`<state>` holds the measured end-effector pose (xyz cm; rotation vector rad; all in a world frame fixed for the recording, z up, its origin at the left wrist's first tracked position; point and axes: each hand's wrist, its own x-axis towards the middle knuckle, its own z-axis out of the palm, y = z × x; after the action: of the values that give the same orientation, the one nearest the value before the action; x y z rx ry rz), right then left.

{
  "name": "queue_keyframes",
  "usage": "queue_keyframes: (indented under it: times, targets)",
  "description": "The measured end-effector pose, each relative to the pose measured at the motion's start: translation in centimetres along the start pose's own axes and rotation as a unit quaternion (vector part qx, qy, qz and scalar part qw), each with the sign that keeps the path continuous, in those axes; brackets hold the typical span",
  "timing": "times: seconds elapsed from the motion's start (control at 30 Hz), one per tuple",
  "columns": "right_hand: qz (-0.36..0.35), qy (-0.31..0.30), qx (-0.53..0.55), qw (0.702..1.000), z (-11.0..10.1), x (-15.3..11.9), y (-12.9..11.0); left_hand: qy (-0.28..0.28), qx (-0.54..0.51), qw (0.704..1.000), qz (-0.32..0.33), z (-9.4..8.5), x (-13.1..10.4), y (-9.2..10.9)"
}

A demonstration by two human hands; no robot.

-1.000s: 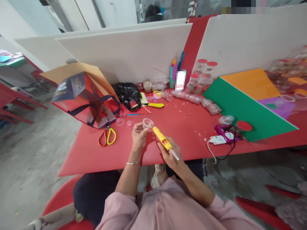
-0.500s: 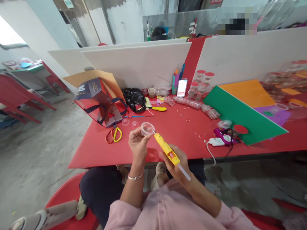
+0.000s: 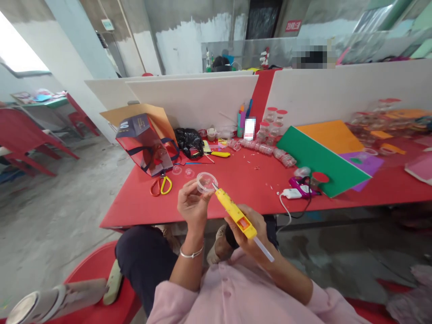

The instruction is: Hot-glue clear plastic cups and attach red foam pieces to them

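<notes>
Between the fingers and thumb of my left hand (image 3: 193, 203) is a clear round plastic ring or lid (image 3: 206, 182), tilted up above the table's front part. My right hand (image 3: 250, 227) is wrapped round a yellow glue gun (image 3: 235, 213), its grip hidden by the palm. The gun's metal tip meets the right edge of the clear ring, though I cannot tell whether it touches. A translucent glue stick (image 3: 263, 249) pokes out of the gun's rear end. On the table beyond my left hand lie small clear plastic discs (image 3: 189, 173).
Scissors (image 3: 161, 185) lie left, by a paper bag (image 3: 145, 143) and a black plastic bag (image 3: 189, 141). A yellow cutter (image 3: 220, 154) lies behind. Stacked clear lids (image 3: 266, 148), red-capped jars (image 3: 272, 123), green board (image 3: 319, 157) and a white adapter (image 3: 292, 193) are right.
My view has tilted up a little and shifted, so the table's things sit elsewhere in the picture. Both hands keep their hold, with the gun's tip still at the ring's edge.
</notes>
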<state>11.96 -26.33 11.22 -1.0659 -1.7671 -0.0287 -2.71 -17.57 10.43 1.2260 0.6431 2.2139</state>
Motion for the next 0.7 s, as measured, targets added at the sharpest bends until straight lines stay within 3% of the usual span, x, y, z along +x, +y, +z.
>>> queue_keyframes:
  times: [0.27, 0.7]
  targets:
    - [0.017, 0.025, -0.018, 0.999, -1.4, -0.3, -0.2, -0.009, 0.064, 0.997, 0.048, 0.9, -0.5, 0.5]
    - [0.045, 0.003, -0.005, 0.999, 0.2, -0.6, 2.2, -0.002, 0.132, 0.991, 0.033, 0.6, -0.8, -1.7]
